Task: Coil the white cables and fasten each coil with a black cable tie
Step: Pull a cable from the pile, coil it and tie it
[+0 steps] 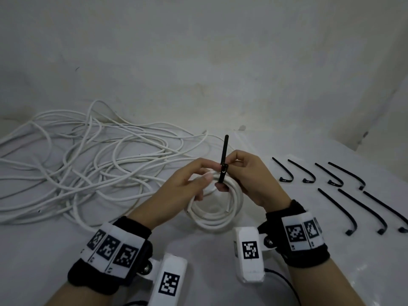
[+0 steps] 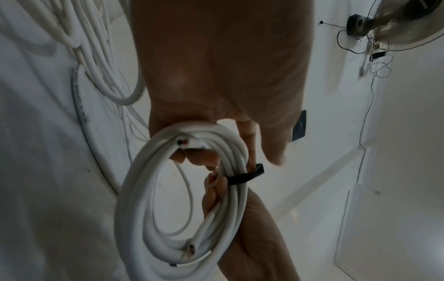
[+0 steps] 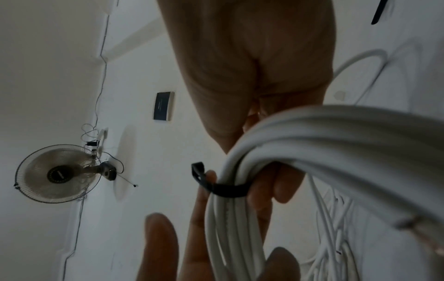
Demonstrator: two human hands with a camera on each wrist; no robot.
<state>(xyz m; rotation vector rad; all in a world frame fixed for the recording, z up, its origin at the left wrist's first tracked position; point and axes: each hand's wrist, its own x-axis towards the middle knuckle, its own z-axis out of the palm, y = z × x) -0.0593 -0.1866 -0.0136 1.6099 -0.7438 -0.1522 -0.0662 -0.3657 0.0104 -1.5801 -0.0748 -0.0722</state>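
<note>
We held the white coil [image 1: 215, 208] up over the bench [image 1: 220, 272] between both hands. Our left hand [image 1: 183, 184] curled its fingers around the coil's far side, and our right hand [image 1: 254, 180] pinched the black cable tie [image 1: 224, 160] — already looped around the bundle, its tail pointing up past the fingertips. The loose white cables [image 1: 88, 164] lay tangled to the left, while seven spare ties [image 1: 344, 193] lay in two rows on the right.
</note>
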